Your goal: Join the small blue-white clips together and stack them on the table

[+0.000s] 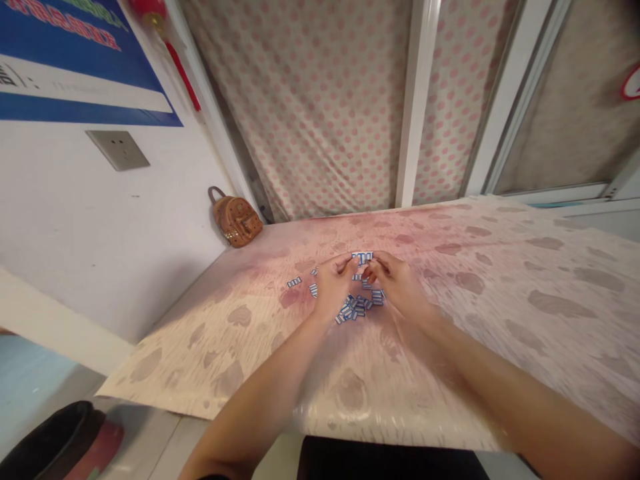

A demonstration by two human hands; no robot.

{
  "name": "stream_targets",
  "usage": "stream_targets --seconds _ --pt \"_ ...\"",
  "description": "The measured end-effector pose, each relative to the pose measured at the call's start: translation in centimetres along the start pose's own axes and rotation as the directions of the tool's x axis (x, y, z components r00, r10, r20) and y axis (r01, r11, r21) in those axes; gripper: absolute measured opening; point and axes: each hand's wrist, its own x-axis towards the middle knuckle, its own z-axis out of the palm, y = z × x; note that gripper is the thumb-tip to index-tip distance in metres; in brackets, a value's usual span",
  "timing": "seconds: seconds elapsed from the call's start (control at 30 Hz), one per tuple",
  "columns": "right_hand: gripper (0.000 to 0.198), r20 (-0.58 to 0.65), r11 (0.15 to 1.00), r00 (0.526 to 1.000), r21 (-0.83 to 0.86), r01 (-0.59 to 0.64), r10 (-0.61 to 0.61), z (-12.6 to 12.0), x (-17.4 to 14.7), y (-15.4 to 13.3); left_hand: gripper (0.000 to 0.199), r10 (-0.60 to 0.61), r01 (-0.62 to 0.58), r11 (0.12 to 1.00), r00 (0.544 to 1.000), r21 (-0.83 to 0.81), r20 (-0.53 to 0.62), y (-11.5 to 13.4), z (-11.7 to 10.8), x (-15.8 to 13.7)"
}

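Note:
My left hand (333, 280) and my right hand (397, 277) are close together above the table, fingers bent inward. Between their fingertips is a small flat white piece with blue markings (363, 257), gripped at its two ends. Below and between my wrists lies a loose pile of small white pieces with blue edges (354, 308). A short row of similar pieces (294, 283) lies to the left of my left hand. More of them are partly hidden behind my hands. What they are is too small to make out.
A patterned cloth (350, 393) covers the table. A small brown backpack-shaped bag (239, 221) stands at the back left against the wall, under a socket (119, 150). A dotted curtain (320, 100) hangs behind the table. A dark bin (55, 440) is on the floor at left.

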Motion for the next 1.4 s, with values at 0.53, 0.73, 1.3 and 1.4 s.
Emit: stream_targets --seconds 0.53,0.73,1.3,1.4 --pt "0.021 -0.033 0.989 0.997 0.137 -0.064 0.069 0.1 -0.3 -0.8 0.021 0.011 -0.012 0.999 0.999 -0.044 -0.03 -0.6 0.3 0.1" --pt "0.019 0.006 0.991 0.998 0.116 -0.062 0.062 -0.1 -0.1 -0.6 0.018 -0.036 0.034 0.999 0.997 -0.036 -0.065 -0.3 -0.2 0.3" --pt "0.026 -0.036 0.987 0.996 -0.141 0.075 -0.081 -0.6 0.1 -0.4 0.019 -0.07 0.064 0.994 0.996 -0.09 -0.062 -0.3 -0.5 0.6" --pt "0.017 -0.001 0.999 1.0 0.043 -0.03 0.03 -0.7 0.3 -0.2 0.022 -0.079 0.075 0.994 0.996 -0.081 -0.044 -0.5 -0.6 0.7"
